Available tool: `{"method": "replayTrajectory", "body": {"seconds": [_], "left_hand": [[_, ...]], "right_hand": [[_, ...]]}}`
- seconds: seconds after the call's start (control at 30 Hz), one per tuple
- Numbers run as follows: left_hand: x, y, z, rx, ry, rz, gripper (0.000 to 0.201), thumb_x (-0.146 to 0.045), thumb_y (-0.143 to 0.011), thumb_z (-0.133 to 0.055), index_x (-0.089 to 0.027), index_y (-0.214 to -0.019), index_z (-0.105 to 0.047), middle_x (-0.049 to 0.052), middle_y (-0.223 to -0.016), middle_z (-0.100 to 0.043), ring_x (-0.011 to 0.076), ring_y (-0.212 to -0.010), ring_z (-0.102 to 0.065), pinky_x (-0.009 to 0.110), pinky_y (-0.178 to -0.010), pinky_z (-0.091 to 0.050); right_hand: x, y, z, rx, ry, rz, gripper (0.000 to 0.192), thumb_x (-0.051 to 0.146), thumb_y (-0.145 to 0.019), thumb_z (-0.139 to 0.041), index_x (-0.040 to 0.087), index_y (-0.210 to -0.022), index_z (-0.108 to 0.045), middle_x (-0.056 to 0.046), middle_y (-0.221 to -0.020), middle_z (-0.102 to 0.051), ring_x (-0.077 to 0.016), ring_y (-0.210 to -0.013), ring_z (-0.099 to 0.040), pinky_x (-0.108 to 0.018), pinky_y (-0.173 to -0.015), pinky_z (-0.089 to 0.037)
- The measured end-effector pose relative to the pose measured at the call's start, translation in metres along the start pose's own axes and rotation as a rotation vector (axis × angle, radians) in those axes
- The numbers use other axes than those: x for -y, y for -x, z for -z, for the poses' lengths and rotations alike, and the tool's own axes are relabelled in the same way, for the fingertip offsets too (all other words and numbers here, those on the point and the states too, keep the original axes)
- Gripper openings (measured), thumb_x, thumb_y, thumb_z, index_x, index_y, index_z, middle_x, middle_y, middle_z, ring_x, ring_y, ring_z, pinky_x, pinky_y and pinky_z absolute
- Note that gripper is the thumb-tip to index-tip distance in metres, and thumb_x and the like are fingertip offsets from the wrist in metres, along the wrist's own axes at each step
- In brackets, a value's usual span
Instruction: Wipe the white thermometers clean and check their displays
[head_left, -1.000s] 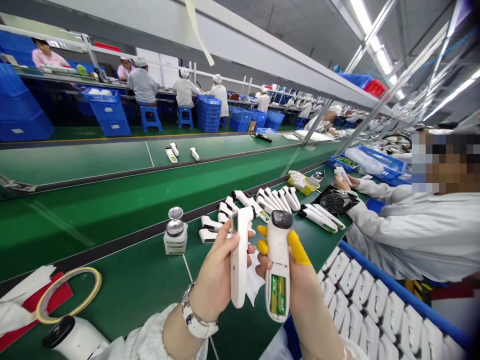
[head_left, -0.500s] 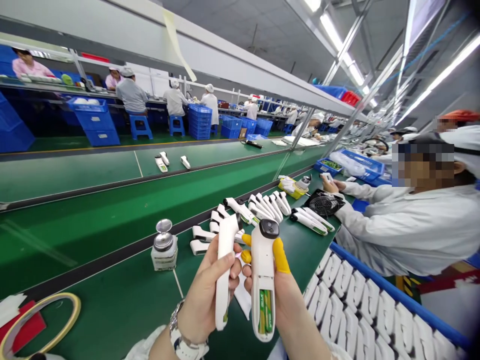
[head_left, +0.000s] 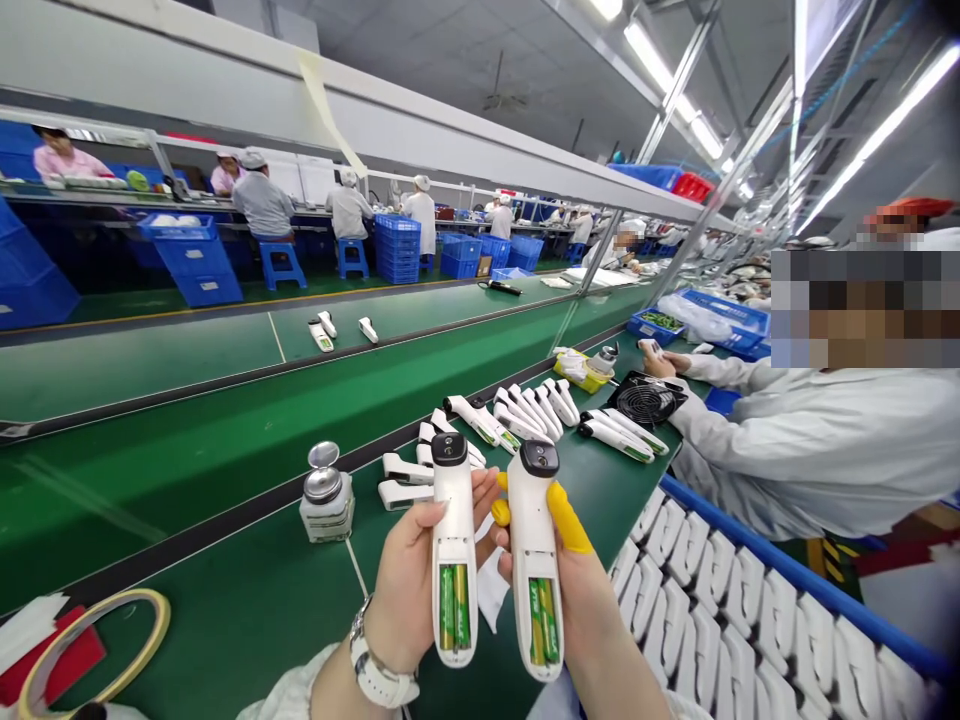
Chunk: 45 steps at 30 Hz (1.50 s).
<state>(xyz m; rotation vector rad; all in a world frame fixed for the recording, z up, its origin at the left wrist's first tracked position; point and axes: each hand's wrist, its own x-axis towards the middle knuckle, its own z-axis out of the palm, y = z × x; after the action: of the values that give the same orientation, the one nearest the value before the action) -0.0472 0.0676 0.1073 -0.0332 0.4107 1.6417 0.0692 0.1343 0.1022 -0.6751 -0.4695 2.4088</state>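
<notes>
Gripping one white thermometer [head_left: 453,560] each, both hands [head_left: 409,585] [head_left: 581,590] hide their backs (batteries showing).

— What sits on the green table [head_left: 225,600] to the left?
— A small metal-capped bottle [head_left: 325,495], and a tape ring [head_left: 90,640] near the edge.
— Farther along?
— A row of white thermometers [head_left: 525,410], a black fan [head_left: 646,400], a yellow tray [head_left: 579,372]. A co-worker's sleeve [head_left: 750,430] lies beside them.

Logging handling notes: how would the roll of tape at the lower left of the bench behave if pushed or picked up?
The roll of tape looks like a thin, nearly spent ring lying flat, so it would probably slide rather than roll. It seems light. Its thin wall may flex if squeezed.
</notes>
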Motion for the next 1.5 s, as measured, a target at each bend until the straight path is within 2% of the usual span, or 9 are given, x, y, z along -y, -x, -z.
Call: {"method": "replayTrajectory", "body": {"seconds": [0.13,0.37,0.67,0.8,1.07,1.17,1.27,1.33,1.5], "left_hand": [[0.003,-0.001,0.005,0.053,0.025,-0.004,0.048,-0.019,-0.076,-0.043,-0.011,-0.123,-0.050,0.013,-0.115,-0.062,0.0272,-0.110,-0.054,0.039,-0.092,-0.042],[0.000,0.000,0.000,0.018,-0.026,-0.008,0.052,-0.019,-0.077,-0.040,-0.011,-0.128,-0.043,0.012,-0.115,-0.062,0.0268,-0.114,-0.052,0.040,-0.092,-0.042],[-0.001,0.001,-0.002,0.054,-0.035,-0.017,0.044,-0.019,-0.080,-0.038,-0.006,-0.120,-0.051,0.015,-0.117,-0.060,0.0257,-0.105,-0.057,0.037,-0.082,-0.047],[0.000,0.001,-0.002,0.053,-0.045,-0.071,0.048,-0.017,-0.076,-0.041,-0.004,-0.122,-0.048,0.016,-0.125,-0.055,0.0260,-0.119,-0.047,0.038,-0.095,-0.041],[0.002,0.003,-0.006,0.083,-0.161,-0.117,0.043,-0.016,-0.075,-0.040,-0.008,-0.115,-0.055,0.013,-0.126,-0.054,0.0256,-0.126,-0.038,0.040,-0.100,-0.036],[0.003,0.003,-0.003,0.069,-0.289,-0.202,0.039,-0.017,-0.076,-0.043,-0.011,-0.111,-0.059,0.011,-0.122,-0.057,0.0249,-0.121,-0.043,0.038,-0.100,-0.037],[0.005,0.004,0.002,0.033,-0.412,-0.308,0.032,-0.016,-0.073,-0.053,-0.016,-0.103,-0.064,0.006,-0.098,-0.064,0.0200,-0.098,-0.056,0.031,-0.088,-0.044],[0.006,0.005,0.004,0.035,-0.454,-0.329,0.029,-0.017,-0.071,-0.058,-0.017,-0.099,-0.065,0.003,-0.085,-0.063,0.0163,-0.081,-0.058,0.028,-0.077,-0.046],[0.006,0.004,0.005,0.053,-0.606,-0.364,0.025,-0.022,-0.072,-0.060,-0.016,-0.095,-0.066,0.004,-0.073,-0.062,0.0188,-0.074,-0.058,0.031,-0.073,-0.044]], "right_hand": [[0.000,0.000,0.001,-0.013,-0.024,-0.040,0.032,0.035,-0.076,-0.065,0.007,-0.090,-0.066,-0.009,-0.064,-0.066,-0.0139,-0.056,-0.063,-0.022,-0.055,-0.055],[0.001,0.000,0.001,0.058,-0.043,-0.085,0.033,0.038,-0.082,-0.056,0.007,-0.091,-0.066,-0.008,-0.063,-0.064,-0.0130,-0.055,-0.060,-0.021,-0.054,-0.052],[0.002,0.002,0.000,0.082,-0.060,-0.130,0.035,0.035,-0.073,-0.067,0.007,-0.094,-0.067,-0.009,-0.069,-0.066,-0.0133,-0.060,-0.062,-0.022,-0.060,-0.053],[-0.001,0.001,0.001,0.056,0.005,-0.084,0.043,0.043,-0.066,-0.073,0.009,-0.092,-0.067,-0.009,-0.067,-0.067,-0.0147,-0.061,-0.062,-0.023,-0.061,-0.053],[-0.002,0.003,0.000,0.065,0.054,-0.074,0.042,0.049,-0.069,-0.068,0.012,-0.087,-0.065,-0.003,-0.060,-0.062,-0.0105,-0.053,-0.056,-0.020,-0.055,-0.049],[-0.003,0.005,0.003,0.076,0.105,0.042,0.038,0.049,-0.070,-0.067,0.015,-0.087,-0.064,-0.003,-0.065,-0.064,-0.0107,-0.056,-0.057,-0.021,-0.057,-0.049],[-0.012,-0.004,0.017,-0.074,0.228,0.404,0.033,0.038,-0.064,-0.076,0.024,-0.091,-0.062,0.000,-0.078,-0.068,-0.0133,-0.066,-0.061,-0.026,-0.065,-0.050],[-0.023,-0.017,0.032,-0.176,0.319,0.578,0.037,0.027,-0.057,-0.081,0.025,-0.089,-0.062,0.003,-0.075,-0.067,-0.0141,-0.066,-0.061,-0.027,-0.065,-0.049],[-0.053,-0.049,0.061,-0.249,0.440,0.570,0.029,0.018,-0.056,-0.079,0.019,-0.082,-0.066,0.002,-0.067,-0.066,-0.0152,-0.062,-0.058,-0.026,-0.059,-0.046]]}}
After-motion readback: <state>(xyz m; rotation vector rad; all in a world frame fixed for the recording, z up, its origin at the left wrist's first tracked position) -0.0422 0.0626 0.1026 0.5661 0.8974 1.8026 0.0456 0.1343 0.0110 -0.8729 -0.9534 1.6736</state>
